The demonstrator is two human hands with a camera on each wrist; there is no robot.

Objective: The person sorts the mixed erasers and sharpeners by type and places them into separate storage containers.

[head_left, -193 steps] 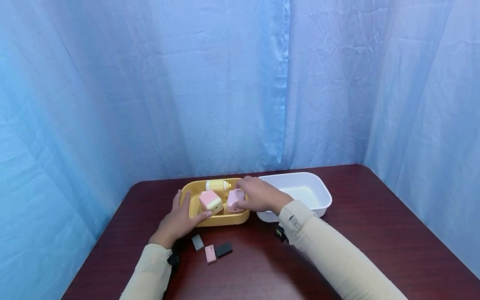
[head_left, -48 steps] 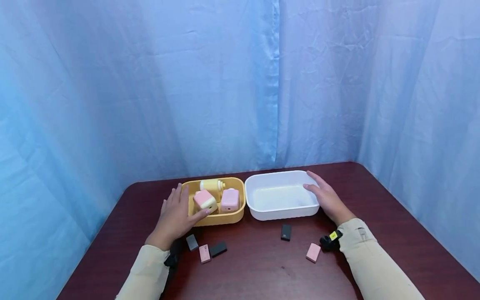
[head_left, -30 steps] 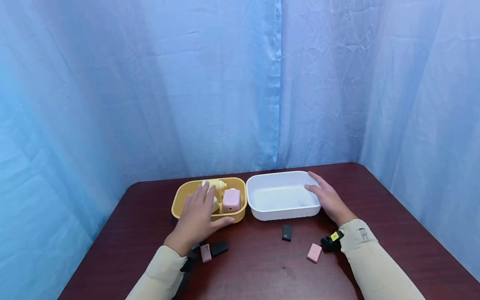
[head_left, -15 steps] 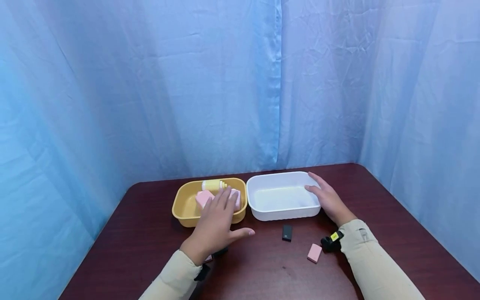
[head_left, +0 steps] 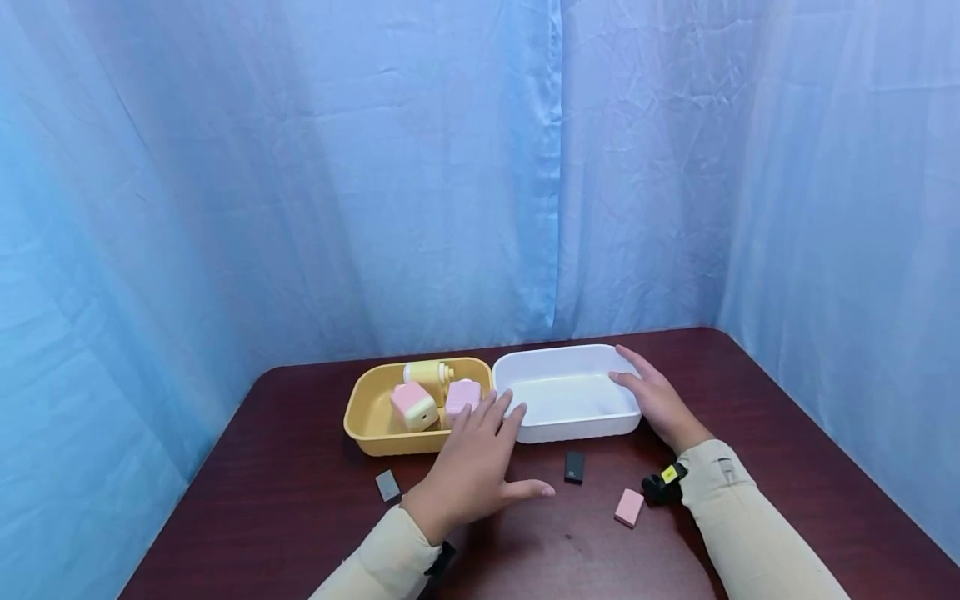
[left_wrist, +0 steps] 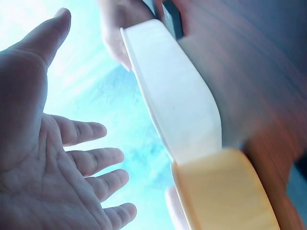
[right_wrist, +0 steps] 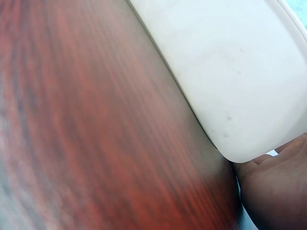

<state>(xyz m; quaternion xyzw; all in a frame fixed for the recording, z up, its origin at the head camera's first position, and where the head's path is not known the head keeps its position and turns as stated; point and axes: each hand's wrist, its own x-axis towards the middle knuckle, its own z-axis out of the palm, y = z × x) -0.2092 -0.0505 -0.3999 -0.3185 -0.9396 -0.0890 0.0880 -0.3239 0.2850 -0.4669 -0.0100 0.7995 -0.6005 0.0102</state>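
Observation:
My left hand [head_left: 472,467], fingers spread and straight, hovers over the table in front of where the two bins meet. Its palm [left_wrist: 43,172] shows nothing held in the left wrist view. My right hand [head_left: 663,408] rests against the right end of the white bin [head_left: 570,429], thumb over the rim, fingers along the outside. The yellow bin [head_left: 367,435] stands left of it, holding a pink-and-cream cube [head_left: 414,407], a lilac cube [head_left: 461,396] and a yellow cylinder with a stepped white end [head_left: 426,372]. My left hand partly covers the lilac cube.
Small flat blocks lie in front on the dark red table [head_left: 540,567]: a grey one [head_left: 387,485], a black one [head_left: 573,467] and a pink one [head_left: 628,507]. Blue curtains [head_left: 450,167] hang behind the table.
My left hand has left the yellow bin's left side and swept right, now hiding a pink and a black block. Earlier, my right hand moved from the lilac cube to the white bin.

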